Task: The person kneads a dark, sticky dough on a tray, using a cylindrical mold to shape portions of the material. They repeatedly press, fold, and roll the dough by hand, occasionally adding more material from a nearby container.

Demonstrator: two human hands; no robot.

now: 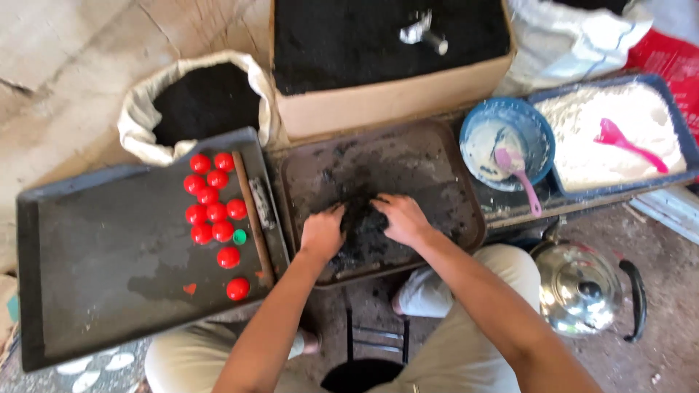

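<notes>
Both my hands press into a heap of black powder point(362, 227) in the middle of a dark brown tray point(450, 156). My left hand point(322, 231) has its fingers curled down into the left side of the heap. On the heap's right side my right hand point(402, 217) lies palm down, fingers bent into the powder. Whether either hand grips a lump is hidden by the fingers. To the left, several red balls point(211, 207) and one small green ball point(239, 236) lie on a large dark tray point(87, 276).
A cardboard box point(393, 98) of black powder with a metal scoop point(422, 33) stands behind, a white sack point(145, 131) of black powder at back left. A blue bowl point(535, 127) with a pink spoon point(524, 175), a blue tub point(681, 124) of white powder and a steel kettle point(582, 287) are on the right.
</notes>
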